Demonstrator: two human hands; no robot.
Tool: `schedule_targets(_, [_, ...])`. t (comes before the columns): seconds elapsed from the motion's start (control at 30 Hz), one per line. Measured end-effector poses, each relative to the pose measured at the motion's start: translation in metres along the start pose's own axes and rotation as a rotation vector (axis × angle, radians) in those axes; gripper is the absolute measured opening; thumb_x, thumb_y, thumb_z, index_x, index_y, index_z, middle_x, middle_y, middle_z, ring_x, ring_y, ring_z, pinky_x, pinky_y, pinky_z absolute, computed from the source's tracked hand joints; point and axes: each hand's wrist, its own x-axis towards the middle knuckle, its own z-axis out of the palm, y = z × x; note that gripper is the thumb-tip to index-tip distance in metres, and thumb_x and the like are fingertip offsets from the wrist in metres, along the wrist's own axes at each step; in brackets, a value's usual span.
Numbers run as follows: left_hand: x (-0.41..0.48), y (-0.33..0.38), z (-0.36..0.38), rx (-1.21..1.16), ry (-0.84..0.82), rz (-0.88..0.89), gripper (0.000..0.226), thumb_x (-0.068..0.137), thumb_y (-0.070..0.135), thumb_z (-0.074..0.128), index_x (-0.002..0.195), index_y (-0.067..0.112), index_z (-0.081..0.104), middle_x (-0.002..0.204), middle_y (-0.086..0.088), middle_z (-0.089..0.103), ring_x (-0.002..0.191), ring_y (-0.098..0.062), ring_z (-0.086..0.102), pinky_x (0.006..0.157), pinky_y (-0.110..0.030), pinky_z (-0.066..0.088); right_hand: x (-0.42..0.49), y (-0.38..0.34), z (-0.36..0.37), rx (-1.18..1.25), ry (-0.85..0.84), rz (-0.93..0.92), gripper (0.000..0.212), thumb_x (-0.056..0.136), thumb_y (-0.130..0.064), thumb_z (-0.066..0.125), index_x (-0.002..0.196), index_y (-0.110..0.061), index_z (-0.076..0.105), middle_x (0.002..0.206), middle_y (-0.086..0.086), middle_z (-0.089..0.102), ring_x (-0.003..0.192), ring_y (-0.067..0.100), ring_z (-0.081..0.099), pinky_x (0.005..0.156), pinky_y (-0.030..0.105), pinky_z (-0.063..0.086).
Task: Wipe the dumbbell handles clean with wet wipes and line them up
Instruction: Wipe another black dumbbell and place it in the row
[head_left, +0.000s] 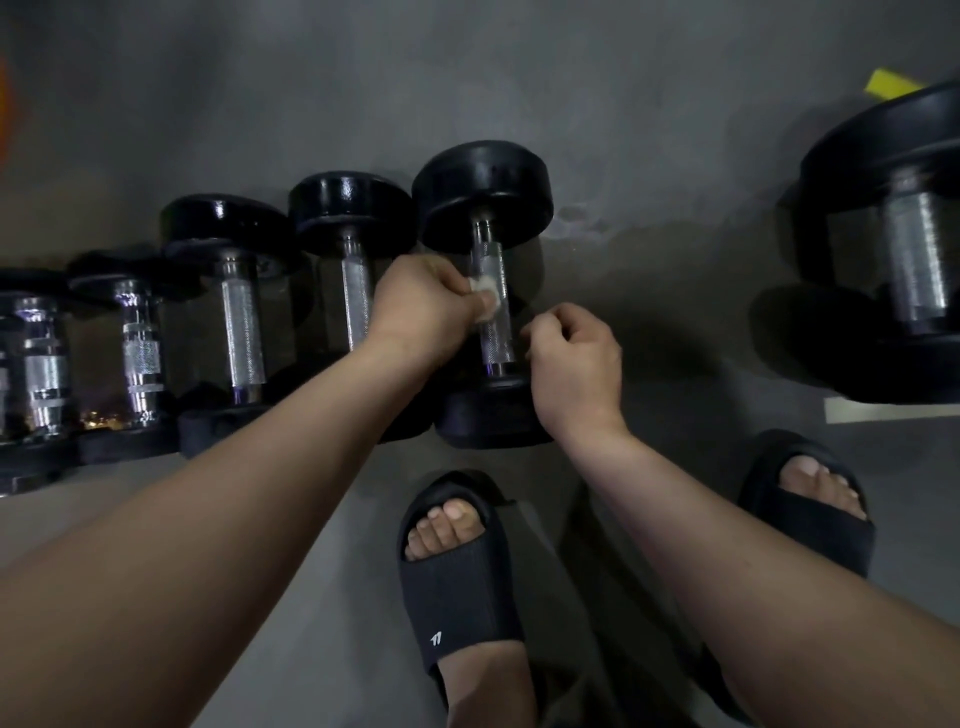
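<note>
Several black dumbbells with knurled chrome handles lie side by side in a row on the grey floor. The rightmost of the row has its handle under my left hand, which pinches a small crumpled white wet wipe against the metal. My right hand hovers just right of that handle with fingers curled in, and nothing visible in it. To the left lie a similar dumbbell and smaller ones. A much larger dumbbell lies apart at the far right.
My two feet in black slides stand just in front of the row. A strip of pale tape is stuck on the floor near the big dumbbell, and a yellow object shows behind it.
</note>
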Motion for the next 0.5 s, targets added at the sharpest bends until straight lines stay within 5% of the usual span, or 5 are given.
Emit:
schedule_targets(0.1, [-0.013,0.002,0.001,0.026,-0.072,-0.05,0.03,0.073,0.024,0.088,0.065,0.016,0.06,0.062,-0.002,0.066,0.053,-0.014,0.057,0.058,-0.029,0.051,0.0,0.001,-0.001,0.007,0.008,-0.003,0.025,0.089,-0.022,0.053,0.071,-0.008,0.063,0.066,0.005,0.062,0.068,0.02,0.056,0.061,0.033,0.042])
schedule_targets(0.23, [0.0,0.02,0.008,-0.293,0.071,-0.149,0.031,0.066,0.017,0.092,0.066,0.015,0.061,0.073,-0.01,0.074,0.067,-0.025,0.072,0.07,-0.045,0.063,0.0,0.0,0.0,-0.006,0.023,-0.001,0.025,0.088,-0.022,0.052,0.072,-0.007,0.063,0.067,0.007,0.062,0.07,0.024,0.056,0.064,0.038,0.043])
schedule_targets(0.37, [0.008,0.031,0.007,-0.163,0.161,-0.096,0.03,0.069,0.03,0.09,0.061,0.018,0.063,0.069,-0.001,0.073,0.069,-0.017,0.072,0.074,-0.039,0.062,0.0,-0.001,0.001,-0.022,0.021,-0.006,0.025,0.087,-0.023,0.051,0.072,-0.007,0.063,0.066,0.008,0.063,0.071,0.028,0.058,0.063,0.041,0.047])
schedule_targets(0.5, [-0.018,0.014,0.008,-0.017,0.064,-0.022,0.031,0.073,0.031,0.088,0.061,0.016,0.064,0.071,0.003,0.072,0.069,-0.012,0.07,0.071,-0.031,0.059,0.0,0.0,0.001,-0.013,0.023,-0.009,0.025,0.088,-0.023,0.051,0.073,-0.007,0.063,0.067,0.008,0.062,0.071,0.027,0.057,0.064,0.041,0.047])
